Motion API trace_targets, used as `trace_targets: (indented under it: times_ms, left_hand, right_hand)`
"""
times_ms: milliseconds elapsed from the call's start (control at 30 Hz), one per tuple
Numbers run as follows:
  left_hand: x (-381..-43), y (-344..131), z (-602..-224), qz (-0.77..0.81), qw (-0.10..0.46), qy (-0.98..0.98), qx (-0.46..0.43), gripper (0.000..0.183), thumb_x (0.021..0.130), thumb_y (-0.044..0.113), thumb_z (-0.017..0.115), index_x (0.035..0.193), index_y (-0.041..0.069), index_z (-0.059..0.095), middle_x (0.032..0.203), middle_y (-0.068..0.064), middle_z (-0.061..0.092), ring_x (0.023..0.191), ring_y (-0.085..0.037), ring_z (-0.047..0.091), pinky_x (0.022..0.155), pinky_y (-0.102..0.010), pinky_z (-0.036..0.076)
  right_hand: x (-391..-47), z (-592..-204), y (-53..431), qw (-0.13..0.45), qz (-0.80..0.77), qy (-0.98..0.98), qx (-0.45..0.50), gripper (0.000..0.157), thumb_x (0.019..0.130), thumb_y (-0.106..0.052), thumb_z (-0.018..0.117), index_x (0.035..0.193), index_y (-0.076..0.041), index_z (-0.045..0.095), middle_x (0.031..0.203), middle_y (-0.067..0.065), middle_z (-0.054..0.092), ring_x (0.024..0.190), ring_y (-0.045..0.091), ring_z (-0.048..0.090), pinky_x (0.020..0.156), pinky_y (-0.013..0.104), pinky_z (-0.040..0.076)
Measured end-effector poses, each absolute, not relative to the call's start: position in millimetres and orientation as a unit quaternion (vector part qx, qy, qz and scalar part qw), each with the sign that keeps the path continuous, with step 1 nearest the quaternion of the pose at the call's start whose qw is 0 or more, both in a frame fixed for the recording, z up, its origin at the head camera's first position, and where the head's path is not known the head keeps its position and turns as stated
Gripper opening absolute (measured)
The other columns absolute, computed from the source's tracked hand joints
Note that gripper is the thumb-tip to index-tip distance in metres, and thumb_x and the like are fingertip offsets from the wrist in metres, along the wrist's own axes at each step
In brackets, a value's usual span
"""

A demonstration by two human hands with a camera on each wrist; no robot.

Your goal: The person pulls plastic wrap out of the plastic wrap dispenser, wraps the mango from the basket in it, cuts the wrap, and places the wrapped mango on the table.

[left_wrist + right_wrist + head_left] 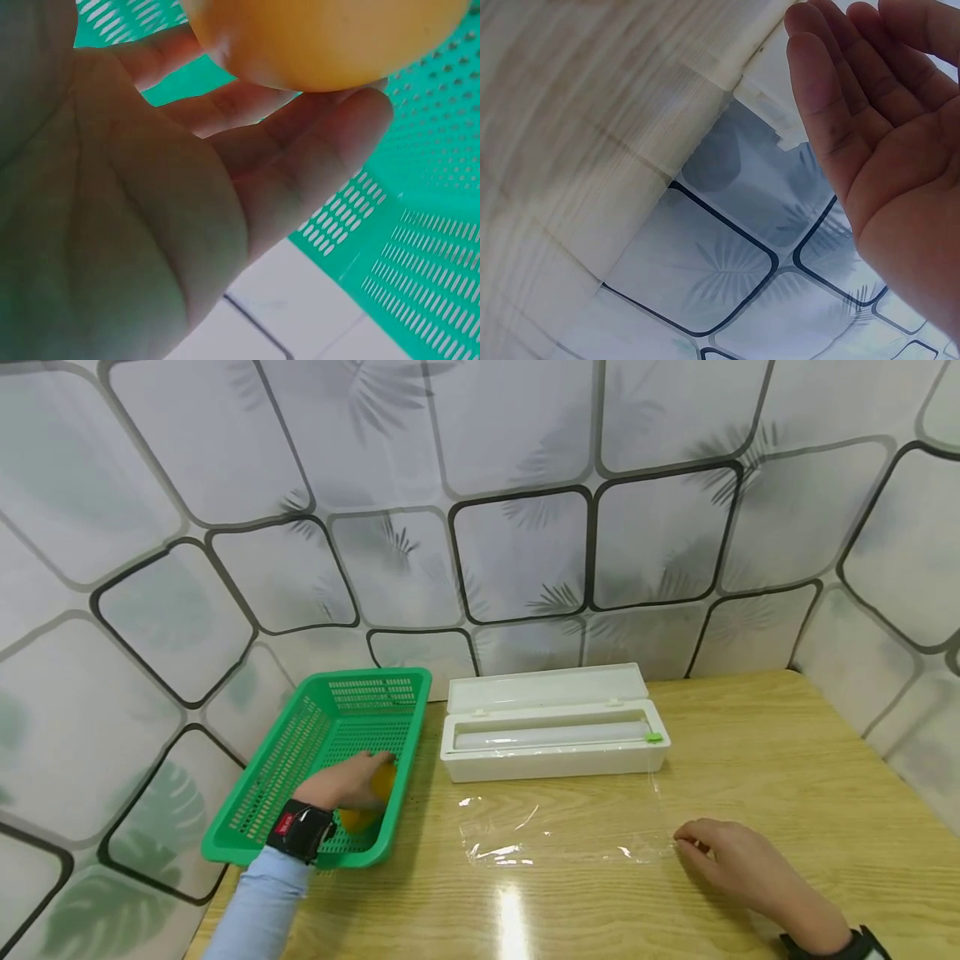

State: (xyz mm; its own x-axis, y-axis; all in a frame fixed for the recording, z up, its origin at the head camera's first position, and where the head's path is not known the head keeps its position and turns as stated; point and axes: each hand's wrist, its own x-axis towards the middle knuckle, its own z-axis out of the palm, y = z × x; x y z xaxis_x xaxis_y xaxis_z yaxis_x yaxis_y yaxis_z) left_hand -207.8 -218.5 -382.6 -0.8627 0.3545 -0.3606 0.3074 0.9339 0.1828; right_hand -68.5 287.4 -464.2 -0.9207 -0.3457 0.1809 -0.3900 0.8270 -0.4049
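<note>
A green plastic basket [408,777] stands on the left of the table, and my left hand [348,783] reaches down into it. That hand holds a smooth orange [322,45]; its fingers curve around the fruit in the left wrist view, while the thumb's contact is hidden. In the head view the orange shows on both sides of the fingers. A clear sheet of plastic wrap [555,839] lies in front of a white wrap dispenser box [555,766]. My right hand [738,864] rests by the sheet's right edge, fingers loosely bent, with nothing visible in its palm [915,195].
The dispenser's lid [547,687] is raised, showing a roll [551,737] and a green slider [654,737] at its right end. Patterned walls [517,560] enclose the wooden table [787,760] at the back and sides.
</note>
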Motion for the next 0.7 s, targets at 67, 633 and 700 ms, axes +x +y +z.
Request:
trace_targets:
  times_ms: [67,633,700]
  left_hand:
    - [-208,-222,-377,0.076,0.19,0.964,0.172,0.074,0.078,0.018,0.079,0.144,0.009,0.046,0.124,-0.02,0.054,0.095,-0.028,0.058,0.074,-0.045,0.053]
    - [-185,-238,-342,0.159,0.078,0.966,0.188,0.079,0.086,0.019,0.075,0.151,0.01,0.033,0.127,-0.023,0.048,0.09,-0.027,0.056,0.069,-0.036,0.052]
    - [-182,-238,-341,0.167,0.063,0.964,0.197,0.079,0.086,0.019,0.075,0.152,0.011,0.032,0.13,-0.023,0.047,0.091,-0.027,0.056,0.07,-0.036,0.052]
  right_hand:
    - [-68,-464,287,0.047,0.222,-0.955,0.19,0.004,0.088,-0.013,0.073,0.092,-0.015,0.074,0.083,-0.014,0.068,0.07,-0.004,0.057,0.059,0.025,0.05]
    - [-67,-463,283,0.039,0.22,-0.958,0.18,0.005,0.088,-0.013,0.073,0.092,-0.015,0.074,0.083,-0.014,0.068,0.07,-0.004,0.057,0.06,0.026,0.05]
    - [-67,-463,282,0.035,0.221,-0.958,0.18,0.004,0.088,-0.014,0.073,0.092,-0.015,0.074,0.083,-0.015,0.067,0.07,-0.004,0.057,0.06,0.026,0.05]
